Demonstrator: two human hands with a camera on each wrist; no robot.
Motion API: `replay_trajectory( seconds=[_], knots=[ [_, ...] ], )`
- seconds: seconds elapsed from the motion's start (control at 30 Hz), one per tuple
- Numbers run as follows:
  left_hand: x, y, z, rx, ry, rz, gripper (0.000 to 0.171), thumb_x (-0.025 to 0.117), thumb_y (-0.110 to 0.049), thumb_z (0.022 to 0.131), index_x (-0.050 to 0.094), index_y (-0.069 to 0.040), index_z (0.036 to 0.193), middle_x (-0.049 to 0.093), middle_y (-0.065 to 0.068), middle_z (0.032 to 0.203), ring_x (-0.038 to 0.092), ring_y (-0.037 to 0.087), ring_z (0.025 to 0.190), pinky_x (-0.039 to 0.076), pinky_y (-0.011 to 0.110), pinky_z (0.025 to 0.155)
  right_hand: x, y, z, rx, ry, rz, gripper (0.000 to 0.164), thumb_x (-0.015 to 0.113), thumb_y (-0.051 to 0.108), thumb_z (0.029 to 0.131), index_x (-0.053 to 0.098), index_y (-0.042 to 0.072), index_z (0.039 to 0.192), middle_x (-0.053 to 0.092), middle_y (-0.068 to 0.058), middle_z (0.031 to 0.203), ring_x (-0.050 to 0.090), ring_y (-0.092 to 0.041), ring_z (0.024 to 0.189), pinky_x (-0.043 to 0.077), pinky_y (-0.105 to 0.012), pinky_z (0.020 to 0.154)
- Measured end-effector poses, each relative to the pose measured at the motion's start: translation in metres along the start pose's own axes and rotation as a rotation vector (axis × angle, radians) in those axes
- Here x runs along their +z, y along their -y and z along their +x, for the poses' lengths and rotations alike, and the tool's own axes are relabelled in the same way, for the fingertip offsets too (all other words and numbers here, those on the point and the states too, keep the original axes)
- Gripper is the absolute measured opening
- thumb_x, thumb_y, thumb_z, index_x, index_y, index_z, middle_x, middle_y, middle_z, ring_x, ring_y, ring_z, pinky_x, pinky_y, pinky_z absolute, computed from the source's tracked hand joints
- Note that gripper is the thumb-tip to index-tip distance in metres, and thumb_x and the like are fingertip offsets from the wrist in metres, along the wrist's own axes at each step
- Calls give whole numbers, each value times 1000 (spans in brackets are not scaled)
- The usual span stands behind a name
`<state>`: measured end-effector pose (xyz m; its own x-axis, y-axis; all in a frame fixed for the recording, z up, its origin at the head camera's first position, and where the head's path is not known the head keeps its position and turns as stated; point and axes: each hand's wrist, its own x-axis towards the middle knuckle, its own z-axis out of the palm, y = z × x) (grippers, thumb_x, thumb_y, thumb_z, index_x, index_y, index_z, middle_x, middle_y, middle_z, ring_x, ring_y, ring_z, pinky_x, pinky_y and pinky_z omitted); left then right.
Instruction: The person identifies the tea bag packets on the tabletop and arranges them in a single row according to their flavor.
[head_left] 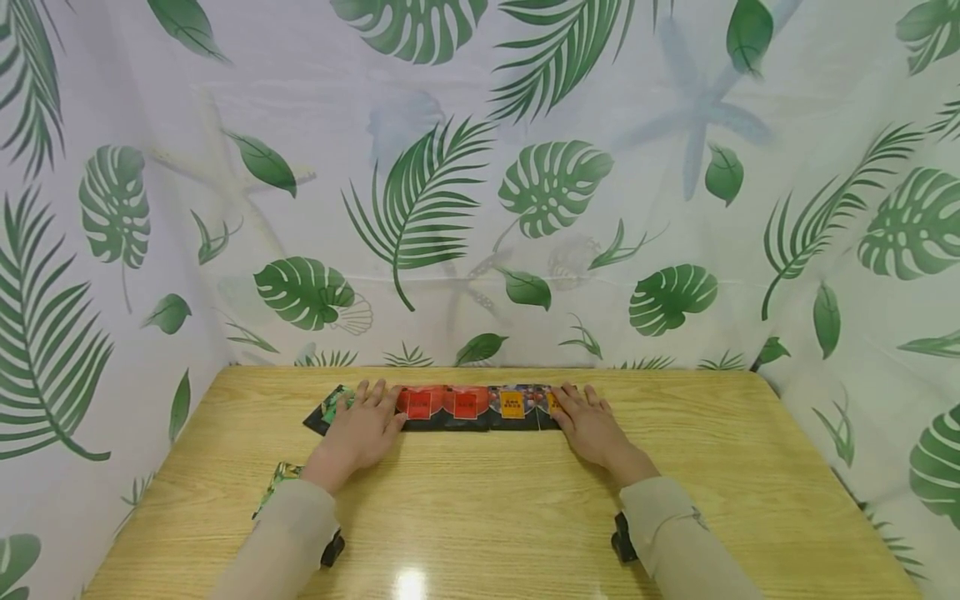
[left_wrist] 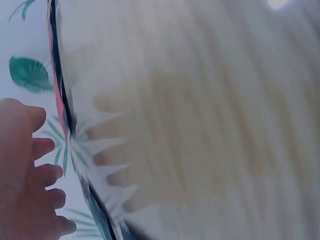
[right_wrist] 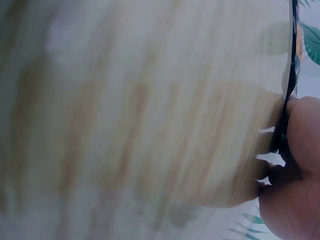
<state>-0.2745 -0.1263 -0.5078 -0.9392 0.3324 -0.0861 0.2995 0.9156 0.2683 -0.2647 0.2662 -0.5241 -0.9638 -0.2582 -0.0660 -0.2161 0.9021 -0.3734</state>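
A row of flat packets lies along the back of the table. Two red-labelled packets (head_left: 442,405) sit in the middle, and two orange-labelled packets (head_left: 513,405) adjoin them on the right. At the left end a green packet (head_left: 324,412) lies at a slant. Over the place between green and red packets is my left hand (head_left: 363,425), fingers extended, covering part of both. My right hand (head_left: 596,429) lies over the right end of the rightmost orange-labelled packet, its fingers reaching toward the back. The left wrist view shows the fingers (left_wrist: 47,175) spread beside the row's edge.
Another green packet (head_left: 281,482) lies nearer on the left, partly hidden by the left sleeve (head_left: 288,533). The wooden table (head_left: 480,517) meets a leaf-printed cloth (head_left: 480,325) at the back. Similar cloth hangs on both sides.
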Motion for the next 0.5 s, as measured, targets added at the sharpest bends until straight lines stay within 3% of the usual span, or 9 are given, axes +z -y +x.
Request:
replay_trajectory(
  seconds=[0.27, 0.5],
  knots=[
    [-11, 29, -11, -34, -24, -16, 58, 38, -38, 115, 35, -9, 165, 30, 25, 170, 19, 55, 158, 15, 82, 120, 1, 0, 1, 2, -1, -1, 56, 38, 29, 116, 33, 3, 165, 26, -26, 171, 14, -59, 157, 14, -76, 124],
    [-14, 51, -21, -49, 1, -21, 54, 37, -33, 115, 39, -7, 164, 35, 24, 169, 28, 58, 153, 24, 85, 113, 1, 0, 1, -1, -4, 7, 56, 37, 29, 116, 33, 3, 165, 26, -27, 171, 14, -60, 157, 14, -76, 124]
  ],
)
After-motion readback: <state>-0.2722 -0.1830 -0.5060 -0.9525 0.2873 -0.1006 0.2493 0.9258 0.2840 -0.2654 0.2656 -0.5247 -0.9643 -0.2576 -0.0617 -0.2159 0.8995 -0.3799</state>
